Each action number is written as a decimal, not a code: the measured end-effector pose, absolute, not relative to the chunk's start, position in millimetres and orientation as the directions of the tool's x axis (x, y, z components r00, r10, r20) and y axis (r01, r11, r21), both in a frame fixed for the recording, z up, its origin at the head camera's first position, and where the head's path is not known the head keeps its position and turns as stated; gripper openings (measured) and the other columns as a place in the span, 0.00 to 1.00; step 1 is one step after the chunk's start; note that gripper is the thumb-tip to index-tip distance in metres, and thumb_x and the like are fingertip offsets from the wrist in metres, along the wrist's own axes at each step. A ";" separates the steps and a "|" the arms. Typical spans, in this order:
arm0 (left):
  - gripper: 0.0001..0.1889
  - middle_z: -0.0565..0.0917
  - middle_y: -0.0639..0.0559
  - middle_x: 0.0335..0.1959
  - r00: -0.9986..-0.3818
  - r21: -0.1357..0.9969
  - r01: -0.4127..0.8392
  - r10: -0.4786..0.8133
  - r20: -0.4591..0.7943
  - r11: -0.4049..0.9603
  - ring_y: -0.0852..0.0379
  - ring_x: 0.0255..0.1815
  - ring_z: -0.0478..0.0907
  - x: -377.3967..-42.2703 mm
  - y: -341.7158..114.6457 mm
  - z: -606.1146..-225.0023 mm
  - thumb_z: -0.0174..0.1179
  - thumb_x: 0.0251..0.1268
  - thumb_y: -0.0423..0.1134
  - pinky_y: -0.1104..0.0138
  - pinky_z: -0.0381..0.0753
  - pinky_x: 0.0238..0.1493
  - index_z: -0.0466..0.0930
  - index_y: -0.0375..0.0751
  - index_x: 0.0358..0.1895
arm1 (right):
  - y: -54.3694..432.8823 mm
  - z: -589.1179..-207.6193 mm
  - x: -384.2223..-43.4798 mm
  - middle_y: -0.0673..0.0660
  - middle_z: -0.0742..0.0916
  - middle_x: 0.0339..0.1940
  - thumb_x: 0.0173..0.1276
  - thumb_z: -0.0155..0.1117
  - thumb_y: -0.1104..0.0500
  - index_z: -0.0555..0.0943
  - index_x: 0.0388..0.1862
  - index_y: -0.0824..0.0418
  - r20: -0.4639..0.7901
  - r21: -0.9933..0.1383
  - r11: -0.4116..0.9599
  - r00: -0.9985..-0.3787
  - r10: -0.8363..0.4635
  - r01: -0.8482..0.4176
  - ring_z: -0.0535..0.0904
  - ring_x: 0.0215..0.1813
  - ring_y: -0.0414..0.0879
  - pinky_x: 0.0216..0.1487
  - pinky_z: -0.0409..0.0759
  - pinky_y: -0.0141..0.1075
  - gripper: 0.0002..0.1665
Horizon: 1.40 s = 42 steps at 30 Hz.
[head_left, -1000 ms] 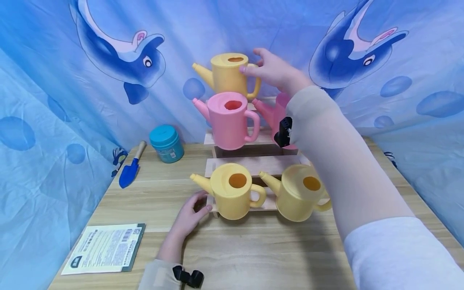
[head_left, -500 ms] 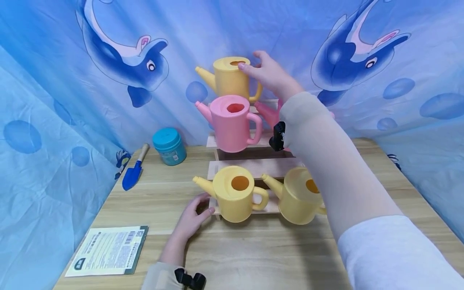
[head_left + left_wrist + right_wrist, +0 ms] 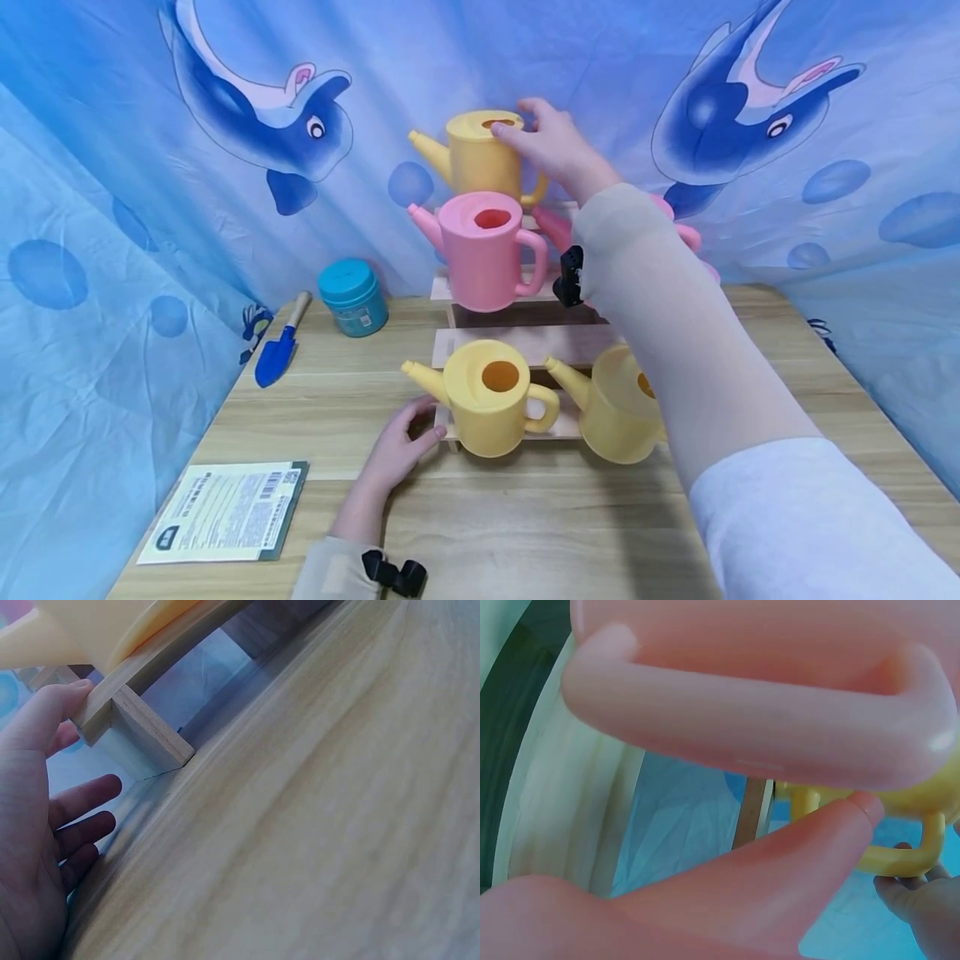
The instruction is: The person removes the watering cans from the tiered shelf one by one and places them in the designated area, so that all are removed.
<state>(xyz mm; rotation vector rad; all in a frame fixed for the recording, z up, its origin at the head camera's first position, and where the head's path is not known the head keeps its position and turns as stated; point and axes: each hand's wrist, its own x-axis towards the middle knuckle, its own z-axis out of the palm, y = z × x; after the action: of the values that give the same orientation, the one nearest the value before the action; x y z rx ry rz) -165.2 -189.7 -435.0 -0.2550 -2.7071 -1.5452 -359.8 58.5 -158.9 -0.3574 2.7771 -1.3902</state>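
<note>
A yellow watering can (image 3: 480, 167) stands on the top tier of a stepped wooden shelf (image 3: 517, 342). At its upper right my right hand (image 3: 558, 148) has the thumb over the top and fingers spread near the rim; in the right wrist view fingers show beside the yellow handle (image 3: 900, 862). A pink watering can (image 3: 483, 262) sits one tier down; another pink can (image 3: 551, 227) is mostly behind my right arm. Two yellow cans, left (image 3: 487, 421) and right (image 3: 617, 417), occupy the lowest tier. My left hand (image 3: 397, 450) holds that tier's left end, thumb on the plank (image 3: 105, 712).
On the wooden table (image 3: 480, 533), a blue-lidded tub (image 3: 352, 298) and a blue trowel (image 3: 277, 354) lie left of the shelf. A printed booklet (image 3: 225, 512) is at the front left. A blue dolphin-patterned curtain (image 3: 405, 50) hangs behind and at both sides.
My right hand has shifted left over the top yellow can, its thumb moving from the can's side onto the top. The cans keep their places; my left hand stays at the shelf end.
</note>
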 end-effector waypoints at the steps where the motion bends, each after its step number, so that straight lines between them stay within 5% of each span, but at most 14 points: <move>1: 0.28 0.73 0.39 0.60 -0.986 0.853 0.151 0.137 0.095 0.499 0.42 0.64 0.65 -165.1 -189.6 -434.6 0.61 0.61 0.40 0.48 0.57 0.66 0.67 0.36 0.64 | 58.5 -158.9 -360.0 0.49 0.60 0.73 0.64 0.51 0.33 0.47 0.75 0.41 0.089 -0.791 0.579 -0.973 -0.211 -0.198 0.56 0.71 0.42 0.67 0.60 0.40 0.45; 10: 0.28 0.73 0.39 0.60 -0.983 0.857 0.166 0.146 0.107 0.489 0.42 0.64 0.66 -164.5 -189.3 -436.9 0.62 0.61 0.41 0.48 0.57 0.66 0.68 0.36 0.63 | 63.8 -162.1 -360.4 0.51 0.62 0.72 0.65 0.53 0.35 0.49 0.75 0.46 0.076 -0.769 0.606 -0.969 -0.235 -0.207 0.59 0.70 0.44 0.66 0.61 0.41 0.45; 17: 0.29 0.75 0.46 0.58 -0.974 0.838 0.226 0.142 0.178 0.497 0.46 0.62 0.68 -179.6 -200.2 -477.4 0.63 0.59 0.48 0.47 0.59 0.64 0.70 0.44 0.63 | 66.8 -161.9 -362.3 0.52 0.62 0.71 0.64 0.51 0.33 0.48 0.76 0.47 0.051 -0.766 0.609 -0.965 -0.257 -0.203 0.58 0.69 0.45 0.66 0.61 0.41 0.47; 42: 0.29 0.75 0.47 0.58 -0.977 0.832 0.213 0.128 0.171 0.512 0.47 0.62 0.68 -182.5 -202.8 -475.0 0.62 0.60 0.50 0.47 0.59 0.64 0.70 0.47 0.63 | 107.0 -160.6 -361.3 0.54 0.61 0.72 0.64 0.52 0.33 0.47 0.76 0.45 0.037 -0.782 0.601 -0.976 -0.216 -0.163 0.63 0.65 0.52 0.65 0.62 0.46 0.47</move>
<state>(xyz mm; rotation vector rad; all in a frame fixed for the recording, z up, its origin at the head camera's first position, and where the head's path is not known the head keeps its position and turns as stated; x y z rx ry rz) -182.5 -202.8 -475.0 -0.3001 -2.6554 -1.4796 -361.3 107.0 -160.6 -0.3269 2.7553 -1.3370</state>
